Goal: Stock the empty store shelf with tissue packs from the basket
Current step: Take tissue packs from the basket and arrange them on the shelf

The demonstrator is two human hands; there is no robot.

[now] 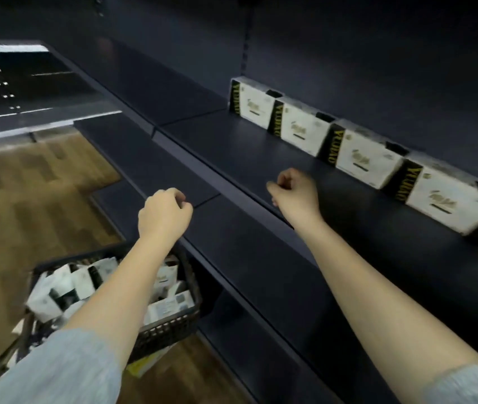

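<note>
Five tissue packs [371,154] line the shelf [232,147].

Just one view here, a wide-angle cam worn on the person's head, looking forward and down along both outstretched forearms. It's tilted, so the dark shelf [232,147] runs diagonally from upper left to lower right. The left hand [164,212] and right hand [296,193] sit about mid-frame, close to the lens. The tissue packs [371,154] line up along the back of the shelf on the right, farther off. The basket [170,330] sits low at the bottom left, on the wood floor [27,199]. Edges look stretched and a bit blurry.
</note>
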